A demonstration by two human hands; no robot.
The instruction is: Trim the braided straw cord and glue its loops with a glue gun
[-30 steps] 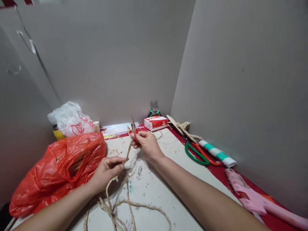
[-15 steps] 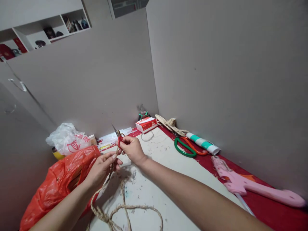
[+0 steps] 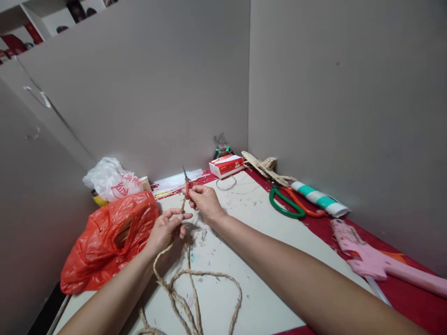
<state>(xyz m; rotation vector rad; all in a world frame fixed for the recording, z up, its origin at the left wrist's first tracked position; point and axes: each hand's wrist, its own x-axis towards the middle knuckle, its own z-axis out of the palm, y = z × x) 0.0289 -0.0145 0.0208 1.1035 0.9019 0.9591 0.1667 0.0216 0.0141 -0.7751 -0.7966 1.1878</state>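
My right hand (image 3: 206, 201) is closed on small red-handled snips (image 3: 187, 184), their blades pointing up and away. The end of a braided straw rope (image 3: 185, 284) rises to the snips. My left hand (image 3: 167, 227) pinches that rope just below the snips. From there the rope trails down in loose loops over the white table (image 3: 251, 260) toward me.
A red plastic bag (image 3: 108, 237) lies to the left, a white bag (image 3: 110, 179) behind it. A red-and-white box (image 3: 226, 165), green-and-orange scissors (image 3: 291, 207), a striped roll (image 3: 319, 199) and a pink glue gun (image 3: 377, 263) line the back and right wall.
The view has swung right and down. My hands stay close together on the rope and snips, the left hand now a little lower under the right.
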